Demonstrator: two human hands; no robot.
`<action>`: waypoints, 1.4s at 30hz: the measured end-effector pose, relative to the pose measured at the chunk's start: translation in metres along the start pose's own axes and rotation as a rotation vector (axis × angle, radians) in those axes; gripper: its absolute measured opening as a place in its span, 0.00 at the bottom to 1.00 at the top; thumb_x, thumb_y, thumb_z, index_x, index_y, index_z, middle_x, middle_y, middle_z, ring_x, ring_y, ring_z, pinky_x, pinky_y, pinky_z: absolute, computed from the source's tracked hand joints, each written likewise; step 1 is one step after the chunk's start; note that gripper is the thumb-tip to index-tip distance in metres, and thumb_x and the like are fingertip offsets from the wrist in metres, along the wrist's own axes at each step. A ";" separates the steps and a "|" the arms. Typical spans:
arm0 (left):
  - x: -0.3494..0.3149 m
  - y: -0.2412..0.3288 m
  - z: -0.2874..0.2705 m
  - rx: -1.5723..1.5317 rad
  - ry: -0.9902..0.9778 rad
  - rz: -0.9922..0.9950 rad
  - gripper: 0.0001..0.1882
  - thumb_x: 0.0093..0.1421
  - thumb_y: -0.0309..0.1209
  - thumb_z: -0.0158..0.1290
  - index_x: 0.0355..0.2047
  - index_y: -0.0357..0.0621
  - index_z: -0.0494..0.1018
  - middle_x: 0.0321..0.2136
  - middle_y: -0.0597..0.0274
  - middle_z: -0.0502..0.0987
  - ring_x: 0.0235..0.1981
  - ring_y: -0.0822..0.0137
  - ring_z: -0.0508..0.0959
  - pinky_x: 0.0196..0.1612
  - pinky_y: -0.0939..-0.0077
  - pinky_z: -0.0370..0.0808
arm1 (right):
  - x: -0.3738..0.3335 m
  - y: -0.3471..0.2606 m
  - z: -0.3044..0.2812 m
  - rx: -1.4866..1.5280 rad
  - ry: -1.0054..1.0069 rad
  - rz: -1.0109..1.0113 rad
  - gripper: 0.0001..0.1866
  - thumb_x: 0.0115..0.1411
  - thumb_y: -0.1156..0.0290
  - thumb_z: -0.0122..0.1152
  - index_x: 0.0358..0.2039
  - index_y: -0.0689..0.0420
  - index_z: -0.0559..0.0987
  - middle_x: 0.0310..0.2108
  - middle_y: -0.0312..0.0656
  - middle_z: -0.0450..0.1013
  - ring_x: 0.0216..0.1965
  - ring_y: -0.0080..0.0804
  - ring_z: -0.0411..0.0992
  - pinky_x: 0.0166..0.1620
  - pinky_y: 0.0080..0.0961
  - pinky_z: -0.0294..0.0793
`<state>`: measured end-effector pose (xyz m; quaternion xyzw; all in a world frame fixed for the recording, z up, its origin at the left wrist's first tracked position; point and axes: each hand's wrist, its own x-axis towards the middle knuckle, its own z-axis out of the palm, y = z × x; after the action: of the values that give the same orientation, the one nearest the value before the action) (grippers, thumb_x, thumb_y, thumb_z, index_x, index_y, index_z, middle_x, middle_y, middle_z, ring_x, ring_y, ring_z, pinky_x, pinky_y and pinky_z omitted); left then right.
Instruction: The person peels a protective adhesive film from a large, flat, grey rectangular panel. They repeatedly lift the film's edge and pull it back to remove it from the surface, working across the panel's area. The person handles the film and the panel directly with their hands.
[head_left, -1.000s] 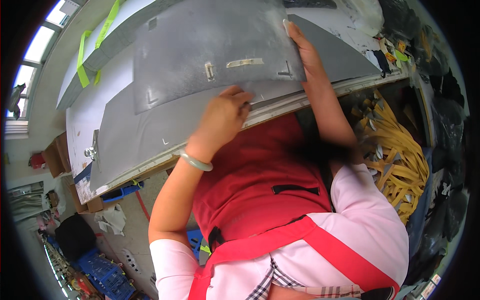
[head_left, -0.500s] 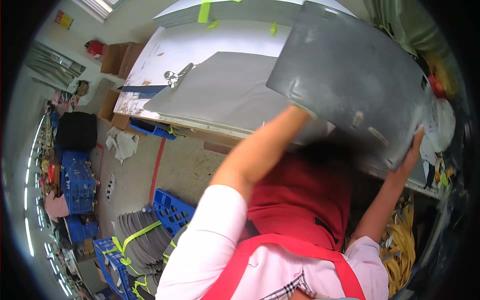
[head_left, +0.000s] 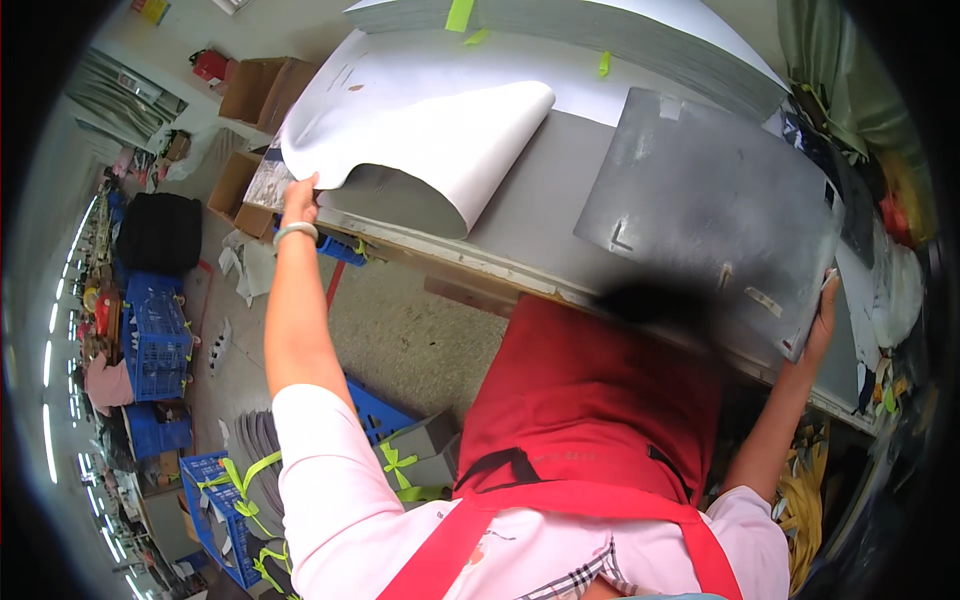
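Note:
At the table's left end, my left hand point(head_left: 300, 204) is closed on the near left edge of a large flexible sheet point(head_left: 430, 140), white on top and grey beneath. The sheet curls up and over in a loose roll. Under it a flat grey sheet point(head_left: 545, 175) lies on the table point(head_left: 455, 252). My right hand point(head_left: 822, 318) grips the right edge of a dark grey, scuffed board point(head_left: 710, 195) with small slots and tape marks. The board rests over the right part of the table, slightly tilted. A dark blur hides part of its near edge.
A tall stack of sheets point(head_left: 640, 50) with lime-green ties runs along the back. Cardboard boxes point(head_left: 262, 92) stand beyond the table's left end. Blue crates point(head_left: 158, 345) and tied grey bundles point(head_left: 262, 460) sit on the floor at left. Yellow strips point(head_left: 800, 510) hang below right.
My left hand has moved from under the board to the far left and now holds the sheet's curled edge. The board has come down toward the table, still in my right hand.

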<state>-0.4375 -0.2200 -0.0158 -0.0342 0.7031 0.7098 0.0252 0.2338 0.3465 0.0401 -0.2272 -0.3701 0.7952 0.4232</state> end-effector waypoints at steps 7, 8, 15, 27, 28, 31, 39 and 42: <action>-0.017 -0.063 0.027 -0.295 -0.096 -0.274 0.11 0.61 0.29 0.64 0.42 0.37 0.78 0.35 0.55 0.82 0.34 0.58 0.83 0.36 0.56 0.84 | -0.006 0.000 0.016 -0.110 0.008 0.042 0.23 0.72 0.54 0.57 0.59 0.55 0.74 0.56 0.40 0.74 0.56 0.32 0.73 0.60 0.32 0.72; -0.017 -0.065 0.025 -0.296 -0.081 -0.260 0.12 0.62 0.29 0.64 0.43 0.37 0.78 0.37 0.55 0.82 0.35 0.57 0.83 0.37 0.56 0.84 | -0.005 0.000 0.016 -0.124 0.005 0.035 0.23 0.72 0.54 0.56 0.59 0.56 0.74 0.56 0.40 0.74 0.56 0.32 0.73 0.61 0.32 0.72; 0.013 -0.055 -0.018 0.376 0.197 -0.067 0.20 0.64 0.46 0.59 0.43 0.40 0.77 0.35 0.53 0.81 0.33 0.58 0.81 0.37 0.59 0.79 | -0.004 0.002 0.025 -0.169 0.090 0.064 0.25 0.72 0.54 0.57 0.61 0.58 0.74 0.55 0.40 0.75 0.55 0.30 0.74 0.61 0.29 0.72; -0.374 0.078 0.220 0.611 -0.803 0.992 0.08 0.63 0.23 0.61 0.42 0.38 0.82 0.38 0.59 0.82 0.38 0.66 0.82 0.43 0.73 0.78 | 0.034 -0.003 -0.004 -1.155 -0.055 0.114 0.15 0.65 0.58 0.64 0.41 0.56 0.84 0.33 0.29 0.77 0.36 0.19 0.71 0.43 0.18 0.68; -0.388 0.066 0.230 0.607 -0.907 1.025 0.09 0.61 0.22 0.62 0.43 0.36 0.81 0.37 0.56 0.82 0.37 0.65 0.82 0.43 0.73 0.78 | 0.036 -0.002 0.000 -1.189 -0.080 0.086 0.15 0.64 0.57 0.65 0.40 0.56 0.85 0.32 0.30 0.77 0.36 0.19 0.70 0.42 0.18 0.68; -0.401 0.041 0.255 0.725 -0.982 0.990 0.11 0.58 0.23 0.64 0.42 0.37 0.81 0.38 0.56 0.80 0.38 0.58 0.80 0.43 0.69 0.77 | 0.040 -0.003 0.003 -1.345 -0.122 0.017 0.14 0.66 0.58 0.63 0.40 0.57 0.84 0.32 0.27 0.75 0.36 0.16 0.68 0.43 0.17 0.66; -0.401 0.029 0.257 0.842 -1.088 0.889 0.11 0.55 0.25 0.66 0.39 0.39 0.81 0.37 0.59 0.79 0.39 0.59 0.78 0.41 0.67 0.76 | 0.032 -0.009 -0.015 -1.258 -0.202 0.020 0.16 0.64 0.57 0.65 0.41 0.58 0.84 0.34 0.30 0.77 0.38 0.19 0.70 0.45 0.20 0.69; -0.405 0.025 0.256 0.806 -1.064 0.882 0.09 0.55 0.24 0.65 0.37 0.39 0.81 0.35 0.59 0.79 0.37 0.59 0.77 0.39 0.67 0.76 | 0.029 -0.011 -0.016 -1.237 -0.212 0.022 0.16 0.64 0.57 0.65 0.41 0.58 0.85 0.34 0.31 0.77 0.39 0.20 0.71 0.46 0.21 0.70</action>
<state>-0.0389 0.0408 0.0453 0.6020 0.7479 0.2666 0.0846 0.2343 0.3815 0.0369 -0.3540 -0.7993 0.4564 0.1661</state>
